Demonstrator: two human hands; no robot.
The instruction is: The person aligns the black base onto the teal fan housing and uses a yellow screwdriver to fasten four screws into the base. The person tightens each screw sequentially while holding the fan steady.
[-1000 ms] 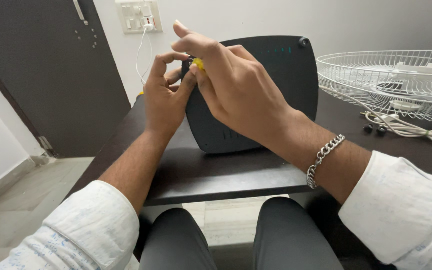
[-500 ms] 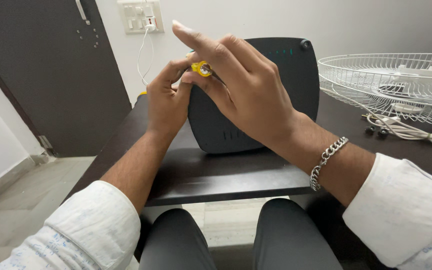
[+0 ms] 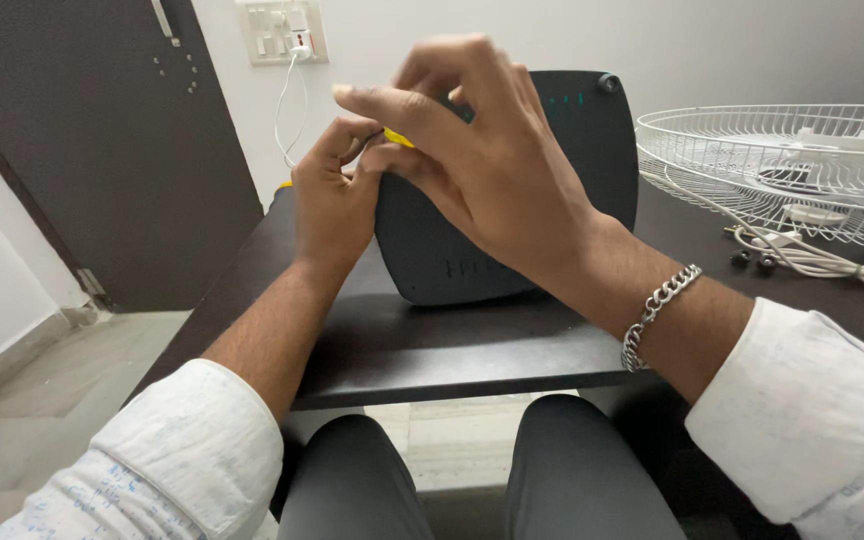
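Your right hand [image 3: 492, 170] pinches a small yellow piece [image 3: 398, 138] against your left hand [image 3: 334, 195] at the black device's [image 3: 572, 180] top-left edge; the fan guard [image 3: 782, 160] sits well apart.

Both hands are up at the top left corner of the black router [image 3: 562, 170], standing upright on the dark counter [image 3: 432, 345]. Right hand [image 3: 487, 165] pinches a small yellow piece [image 3: 398, 137]; left hand [image 3: 332, 195] touches right beside it. White fan guard [image 3: 772, 160] lies off right.
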